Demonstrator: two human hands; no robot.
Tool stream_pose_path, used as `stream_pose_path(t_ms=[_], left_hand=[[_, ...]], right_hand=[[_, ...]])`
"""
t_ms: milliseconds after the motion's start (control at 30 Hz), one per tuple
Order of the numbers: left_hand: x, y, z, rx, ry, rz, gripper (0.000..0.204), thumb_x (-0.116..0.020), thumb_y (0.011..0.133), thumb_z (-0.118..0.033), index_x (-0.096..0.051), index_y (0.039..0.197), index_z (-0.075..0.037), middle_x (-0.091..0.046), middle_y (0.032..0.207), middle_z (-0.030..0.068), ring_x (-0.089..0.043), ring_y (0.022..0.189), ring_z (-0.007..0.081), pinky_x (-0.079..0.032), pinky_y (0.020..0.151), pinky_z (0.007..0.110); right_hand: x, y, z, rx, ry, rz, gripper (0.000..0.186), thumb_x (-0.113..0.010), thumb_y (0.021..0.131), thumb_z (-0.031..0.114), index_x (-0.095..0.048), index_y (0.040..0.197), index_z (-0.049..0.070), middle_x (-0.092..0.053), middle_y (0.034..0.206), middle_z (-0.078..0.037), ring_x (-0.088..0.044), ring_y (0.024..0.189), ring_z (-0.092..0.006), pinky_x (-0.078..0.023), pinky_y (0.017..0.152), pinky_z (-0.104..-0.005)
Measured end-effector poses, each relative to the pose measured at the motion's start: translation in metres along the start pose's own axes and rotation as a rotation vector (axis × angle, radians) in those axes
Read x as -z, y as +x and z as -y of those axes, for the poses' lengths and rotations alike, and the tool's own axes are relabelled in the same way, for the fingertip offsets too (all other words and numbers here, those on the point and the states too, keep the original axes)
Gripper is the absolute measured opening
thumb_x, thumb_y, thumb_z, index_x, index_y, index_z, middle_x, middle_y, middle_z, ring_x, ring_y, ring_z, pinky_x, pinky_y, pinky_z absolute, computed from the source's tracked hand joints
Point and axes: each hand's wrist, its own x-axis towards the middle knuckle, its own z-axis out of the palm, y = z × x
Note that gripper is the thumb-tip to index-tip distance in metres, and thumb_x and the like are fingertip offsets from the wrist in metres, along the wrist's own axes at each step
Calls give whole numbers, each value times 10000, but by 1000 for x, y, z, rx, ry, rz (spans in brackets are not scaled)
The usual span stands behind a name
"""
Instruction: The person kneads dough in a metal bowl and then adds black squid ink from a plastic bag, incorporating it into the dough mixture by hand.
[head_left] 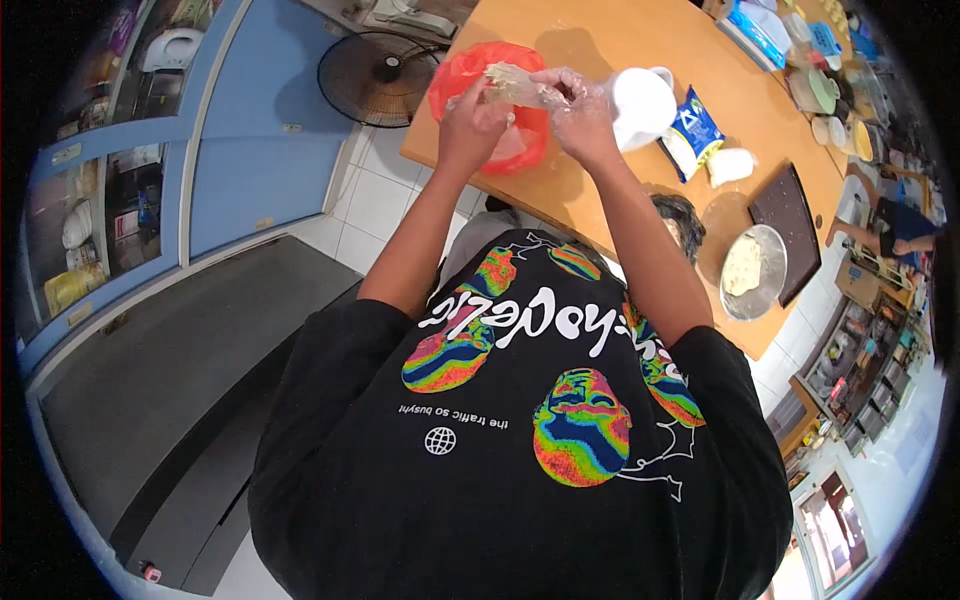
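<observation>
Over a red plastic bag (522, 146) at the table's near left corner, both my hands are raised close together. A pale, translucent strip smeared with dough (514, 84) stretches between them; its exact kind is hard to make out. My right hand (580, 112), coated with sticky dough or flour, pinches the right end of the strip. The fingers of my left hand (474, 120) curl at its dough-covered left end. Just right of my right hand stands a white jug (642, 106) with a handle.
A blue and white packet (692, 136) and a small white packet (732, 166) lie on the wooden table (600, 30). Nearer the right edge are a metal bowl (774, 300) holding dough, a dark tray (790, 225) and a black plastic bag (682, 218). A fan (388, 70) stands left of the table.
</observation>
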Motion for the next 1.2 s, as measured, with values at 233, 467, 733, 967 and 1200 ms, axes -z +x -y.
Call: stream_pose_path(t_ms=[233,467,733,967,1200], left_hand=[[1,-23,62,365,-471,-11,613,-713,813,-141,-481,1374,-52,-596,1279,180,-582,1170,282,-472,953,375],[5,-12,81,256,-122,-157,545,-727,812,-123,-520,1307,-28,-614,1231,165,-620,1043,253,-483,894,348],[-15,4,113,481,-358,145,312,-689,827,-231,-644,1026,6,-679,860,147,-650,779,268,-508,740,373],[-20,-13,111,495,-395,220,359,-683,816,-234,-639,1060,25,-684,904,180,-660,826,290,-511,771,377],[-27,-53,82,363,-422,-133,615,-714,809,-172,-441,1321,33,-494,1280,223,-510,1177,317,-407,1013,401]], right_hand=[[-29,14,-41,-75,45,-341,163,-579,871,6,-690,990,2,-704,871,-136,-664,786,-164,-520,731,-291],[-47,6,-79,-236,-386,-55,228,-609,876,144,-688,1048,18,-704,994,-168,-688,921,-233,-523,816,-338],[-99,-14,-159,126,-634,216,433,-468,840,30,-588,1251,93,-675,1090,-190,-625,1072,-359,-487,921,-461],[-59,-18,-71,-177,-473,117,377,-511,860,53,-585,1229,62,-676,1079,-180,-659,997,-324,-515,887,-419],[24,-124,-86,-244,-386,-51,251,-604,904,130,-639,1135,37,-690,1016,-154,-683,929,-240,-548,811,-359]])
